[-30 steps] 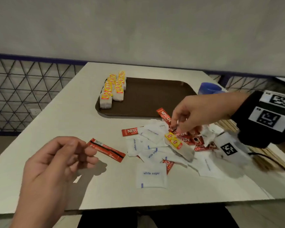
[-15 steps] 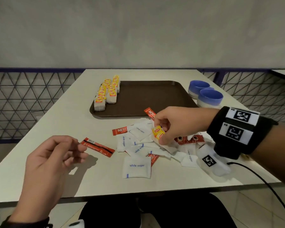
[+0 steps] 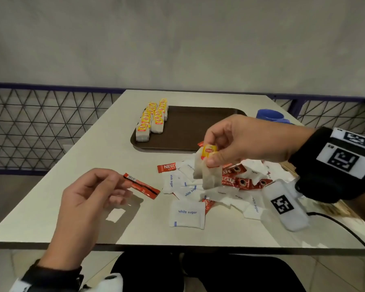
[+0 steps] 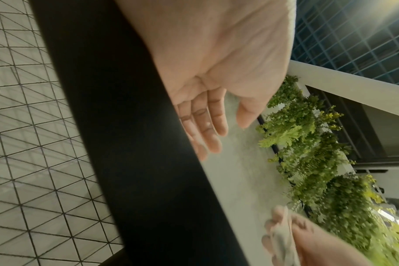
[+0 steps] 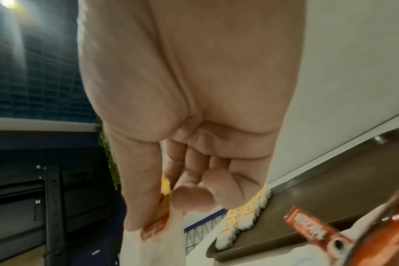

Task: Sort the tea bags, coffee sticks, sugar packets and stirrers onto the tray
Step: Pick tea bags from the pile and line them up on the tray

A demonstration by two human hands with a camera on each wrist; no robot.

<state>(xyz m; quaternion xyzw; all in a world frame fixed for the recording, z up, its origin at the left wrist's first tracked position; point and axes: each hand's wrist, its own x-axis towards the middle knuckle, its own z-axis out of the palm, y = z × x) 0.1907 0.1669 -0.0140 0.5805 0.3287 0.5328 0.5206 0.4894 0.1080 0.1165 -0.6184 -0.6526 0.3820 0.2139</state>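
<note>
**Right hand lifts tea bags above the pile**

The right hand (image 3: pixel 240 142) pinches two white tea bags (image 3: pixel 204 169) by their yellow tag, hanging just above the mixed pile of sugar packets (image 3: pixel 187 213) and coffee sticks (image 3: pixel 234 181) near the bench's (image 3: pixel 93 157) front right. The left hand (image 3: pixel 89 199) hovers over the front left, fingers loosely curled, holding nothing; a lone red coffee stick (image 3: pixel 142 186) lies just beside its fingertips. The brown tray (image 3: pixel 194 127) sits toward the far edge, tea bag rows (image 3: pixel 153 119) along its left rim, the rest of its surface bare. Blue bowls (image 3: pixel 272 116) stand at the far right edge.
</note>
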